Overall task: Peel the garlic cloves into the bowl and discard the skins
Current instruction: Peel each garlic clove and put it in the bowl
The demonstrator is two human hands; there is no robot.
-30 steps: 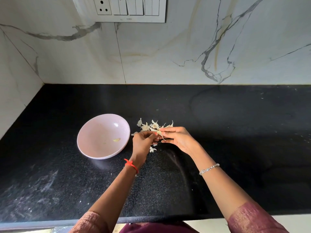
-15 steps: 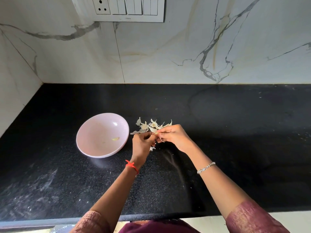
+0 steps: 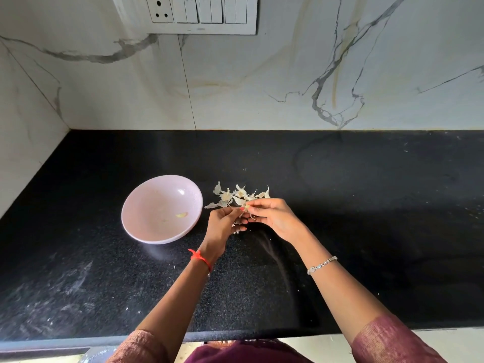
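I see bowl [image 3: 146, 195] on counter [image 3: 366, 205], left of ctr, w/ peeled clove [image 3: 181, 215] in it. Skins pile [image 3: 237, 195] just right of bowl. Left hand [image 3: 222, 227] & right hand [image 3: 276, 218] meet in front of pile, garlic clove [image 3: 246, 207] between their fingertips. Switch panel [image 3: 201, 14] on wall behind.

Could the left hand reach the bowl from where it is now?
Probably yes. The left hand sits just right of the bowl, with only bare counter between them, though it is pinching a clove.
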